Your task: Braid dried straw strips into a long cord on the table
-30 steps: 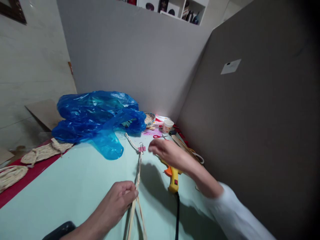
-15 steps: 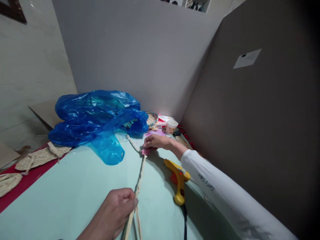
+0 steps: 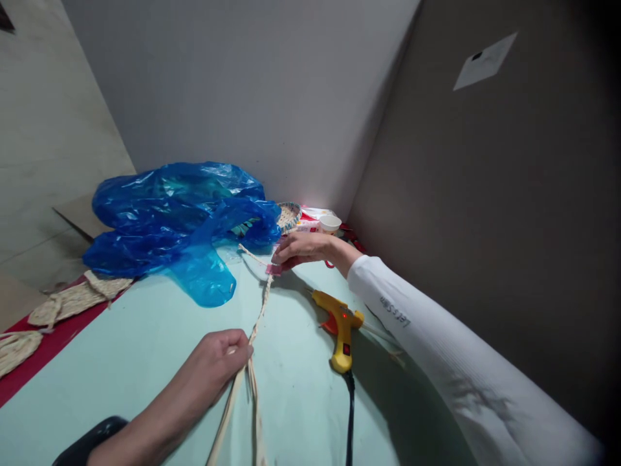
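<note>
A thin braid (image 3: 262, 312) of pale straw-like strands runs down the table, its lower strands hanging loose toward me. My left hand (image 3: 224, 355) pinches the braid where the loose strands (image 3: 233, 404) part. Farther up, a pink binder clip (image 3: 273, 269) is clamped across the braid, whose tail (image 3: 252, 255) lies beyond it. My right hand (image 3: 301, 249) has its fingers closed on the clip's handles, partly hiding them. Beside the braid, a yellow glue gun (image 3: 342, 323) with an orange trigger rests on the table, a small red light showing.
A crumpled blue plastic bag (image 3: 179, 213) covers the back left. Woven straw pieces (image 3: 72, 303) lie on the red edge at left. A woven basket (image 3: 290, 217) and a paper cup (image 3: 330, 224) stand at the back. The glue gun's black cord (image 3: 350, 421) trails forward; grey partitions enclose the table.
My right hand has come down from beside the binder clip and taken hold of it. My left hand keeps its pinch on the braid. The view has tilted and shifted slightly.
</note>
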The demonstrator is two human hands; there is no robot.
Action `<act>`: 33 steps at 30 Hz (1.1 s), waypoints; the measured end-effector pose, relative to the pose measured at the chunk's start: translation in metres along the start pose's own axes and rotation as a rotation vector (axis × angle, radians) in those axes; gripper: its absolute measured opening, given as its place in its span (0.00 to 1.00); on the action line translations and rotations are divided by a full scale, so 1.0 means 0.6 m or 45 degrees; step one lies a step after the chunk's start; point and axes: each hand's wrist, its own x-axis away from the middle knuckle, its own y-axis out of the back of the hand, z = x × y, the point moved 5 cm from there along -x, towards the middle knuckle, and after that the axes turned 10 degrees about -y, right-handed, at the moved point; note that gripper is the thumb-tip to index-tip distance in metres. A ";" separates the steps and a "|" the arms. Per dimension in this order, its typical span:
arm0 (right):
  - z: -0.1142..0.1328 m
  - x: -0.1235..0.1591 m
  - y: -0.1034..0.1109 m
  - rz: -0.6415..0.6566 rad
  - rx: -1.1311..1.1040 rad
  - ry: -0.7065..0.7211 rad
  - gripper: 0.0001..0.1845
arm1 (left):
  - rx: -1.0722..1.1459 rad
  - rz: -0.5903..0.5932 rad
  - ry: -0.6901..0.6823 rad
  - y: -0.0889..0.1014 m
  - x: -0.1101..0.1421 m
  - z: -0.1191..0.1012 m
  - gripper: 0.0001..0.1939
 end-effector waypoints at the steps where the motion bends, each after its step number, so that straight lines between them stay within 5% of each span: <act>1: 0.001 0.002 0.004 0.026 -0.029 0.009 0.02 | -0.011 -0.028 -0.027 0.005 -0.004 -0.004 0.14; 6: -0.002 0.005 0.039 0.046 -0.131 0.036 0.01 | -0.152 -0.132 -0.108 0.023 -0.035 -0.031 0.14; 15: -0.017 -0.021 0.097 -0.511 -0.051 0.156 0.02 | -0.017 -0.105 -0.134 -0.011 -0.110 -0.045 0.14; 22: -0.008 0.023 0.163 -0.780 -0.168 0.235 0.06 | 0.062 -0.099 -0.146 -0.006 -0.119 -0.036 0.13; 25: -0.011 0.047 0.145 -0.704 -0.216 0.213 0.05 | 0.114 -0.078 -0.165 -0.005 -0.120 -0.035 0.13; 33: -0.059 0.071 0.000 -0.403 -0.241 0.018 0.02 | 0.198 -0.028 -0.196 -0.008 -0.120 -0.039 0.14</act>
